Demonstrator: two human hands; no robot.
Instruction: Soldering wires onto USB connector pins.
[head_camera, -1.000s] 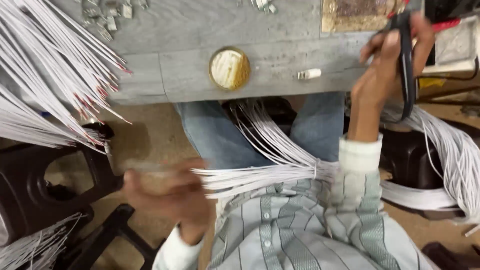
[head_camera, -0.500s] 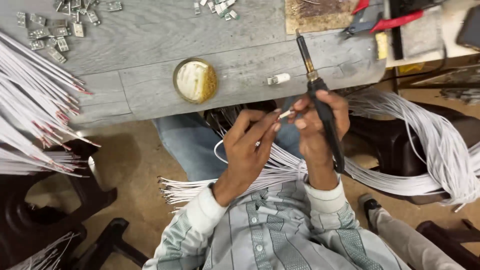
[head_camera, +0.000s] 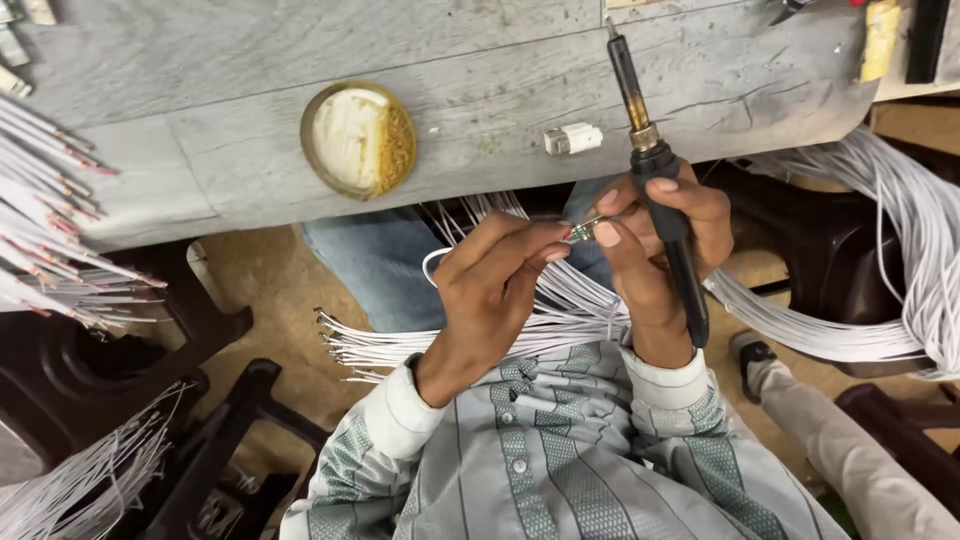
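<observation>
The right hand (head_camera: 655, 235) is gripping a black-handled soldering iron (head_camera: 655, 170), tip pointing to the upper frame over the grey wooden counter (head_camera: 200, 60). At mid-frame both hands are pinching a small metal-ended connector (head_camera: 583, 231) together, the left hand (head_camera: 500, 280) closing finger and thumb on it. Risk: the barrel is passing close to the fingers, so a slip is likely burning skin or scorching the white wire bundle (head_camera: 450, 340) lying across the lap.

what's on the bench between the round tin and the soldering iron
In the head view, a small white connector lies on the grey bench between the round tin and the soldering iron.
</observation>
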